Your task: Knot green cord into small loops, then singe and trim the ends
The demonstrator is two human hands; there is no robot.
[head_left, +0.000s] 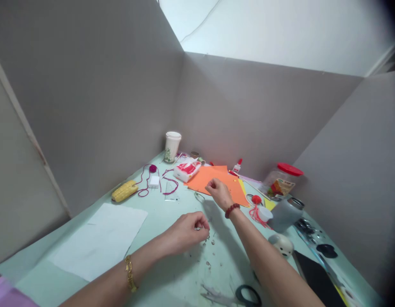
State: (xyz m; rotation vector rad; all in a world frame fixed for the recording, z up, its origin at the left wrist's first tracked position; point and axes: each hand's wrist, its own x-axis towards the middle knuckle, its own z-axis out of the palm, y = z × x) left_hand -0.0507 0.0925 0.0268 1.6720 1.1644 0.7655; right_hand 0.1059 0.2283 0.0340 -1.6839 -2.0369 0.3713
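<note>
My left hand (186,232) hovers over the pale green table (171,277), its fingers pinched on a small shiny piece I cannot name. Several little silvery bits (209,245) lie scattered just right of it. My right hand (218,192), with a red bead bracelet on the wrist, reaches farther out with curled fingers to the edge of an orange paper sheet (219,179). A thin metal ring (199,197) lies on the table just left of that hand. What the right fingers hold, if anything, is hidden.
White paper (101,238) lies at the left, with a corn cob (124,190), purple cord (146,181) and a white cup (171,146) beyond. A tissue pack (187,169), glue bottle (237,165), red-lidded jar (280,181), grey container (285,213) and scissors (246,295) surround the hands. Grey partitions wall the table.
</note>
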